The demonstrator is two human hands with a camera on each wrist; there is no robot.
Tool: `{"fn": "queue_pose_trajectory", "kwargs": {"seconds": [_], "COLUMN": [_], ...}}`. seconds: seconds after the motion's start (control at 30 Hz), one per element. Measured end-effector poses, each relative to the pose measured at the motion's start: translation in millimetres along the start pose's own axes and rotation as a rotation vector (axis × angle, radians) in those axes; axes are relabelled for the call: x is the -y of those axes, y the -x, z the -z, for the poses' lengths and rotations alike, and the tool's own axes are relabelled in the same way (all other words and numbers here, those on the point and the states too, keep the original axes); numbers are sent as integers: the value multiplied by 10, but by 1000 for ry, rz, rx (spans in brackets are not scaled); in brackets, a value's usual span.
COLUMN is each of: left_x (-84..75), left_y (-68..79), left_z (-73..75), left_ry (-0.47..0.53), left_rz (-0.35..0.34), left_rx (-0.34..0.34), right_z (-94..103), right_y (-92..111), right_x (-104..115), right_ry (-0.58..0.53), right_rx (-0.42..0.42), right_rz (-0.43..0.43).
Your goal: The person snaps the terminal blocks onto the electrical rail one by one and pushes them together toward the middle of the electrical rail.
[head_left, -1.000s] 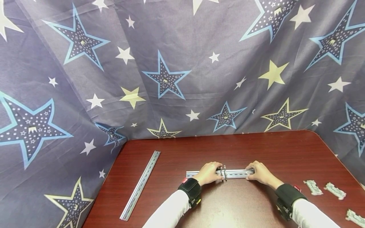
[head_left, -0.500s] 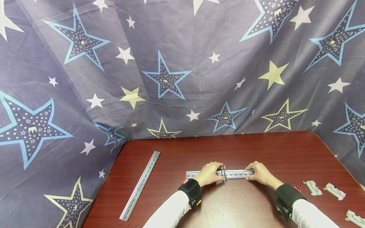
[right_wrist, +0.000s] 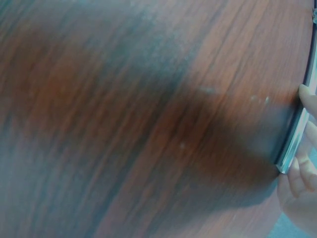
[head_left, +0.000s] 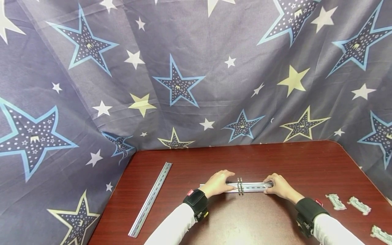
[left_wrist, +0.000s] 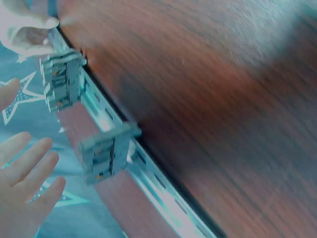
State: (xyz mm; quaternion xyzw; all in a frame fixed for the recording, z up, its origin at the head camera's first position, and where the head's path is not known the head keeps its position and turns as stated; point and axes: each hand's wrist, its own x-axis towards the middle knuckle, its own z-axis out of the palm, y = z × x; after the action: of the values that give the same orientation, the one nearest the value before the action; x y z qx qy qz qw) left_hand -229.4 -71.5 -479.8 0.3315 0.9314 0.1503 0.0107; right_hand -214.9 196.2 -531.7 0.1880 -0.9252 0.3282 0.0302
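Note:
A slotted metal DIN rail (head_left: 252,187) lies crosswise on the table in the head view. Two thin terminal blocks stand upright across it, side by side; the left wrist view shows a nearer terminal block (left_wrist: 111,153) and a farther terminal block (left_wrist: 64,82). My left hand (head_left: 218,183) is just left of them, over the rail, fingers spread and apart from the blocks. It hides part of the rail's left stretch. At the right end, my right hand (head_left: 278,185) grips the rail between thumb and fingers; the right wrist view shows this rail end (right_wrist: 292,144) against the fingers.
A second, longer DIN rail (head_left: 150,200) lies slanted at the table's left. Loose terminal blocks lie flat on the right: one (head_left: 336,201), another beside it (head_left: 359,205), a third (head_left: 381,234) near the frame edge. A star-patterned cloth (head_left: 190,119) hangs behind the table (head_left: 245,160).
My left hand has let go of the terminal blocks and drawn back to the left, its fingers opening. Both blocks now show fully on the rail. My right hand has stayed put.

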Motion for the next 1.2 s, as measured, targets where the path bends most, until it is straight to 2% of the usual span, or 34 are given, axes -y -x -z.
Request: {"fn": "queue_pose_trajectory", "kwargs": {"seconds": [0.23,0.43,0.77,1.03,1.2], "left_x": [99,187,309,359,384], "left_y": [81,128,229,300,327], "left_z": [104,138,96,45,18], "left_ry": [19,40,39,59,63], "left_rz": [29,34,29,72,73], "left_rx": [7,1,3,22,14], "right_z": [4,8,1,0,-3], "right_y": [-2,0,-6,-5,-1], "right_x": [5,11,9,-5,-7], "right_ry": [3,6,-12,-11,-13], "right_rx": [1,0,-2,-1,-1], "right_rz": [2,-2,-10,-8,-14]}}
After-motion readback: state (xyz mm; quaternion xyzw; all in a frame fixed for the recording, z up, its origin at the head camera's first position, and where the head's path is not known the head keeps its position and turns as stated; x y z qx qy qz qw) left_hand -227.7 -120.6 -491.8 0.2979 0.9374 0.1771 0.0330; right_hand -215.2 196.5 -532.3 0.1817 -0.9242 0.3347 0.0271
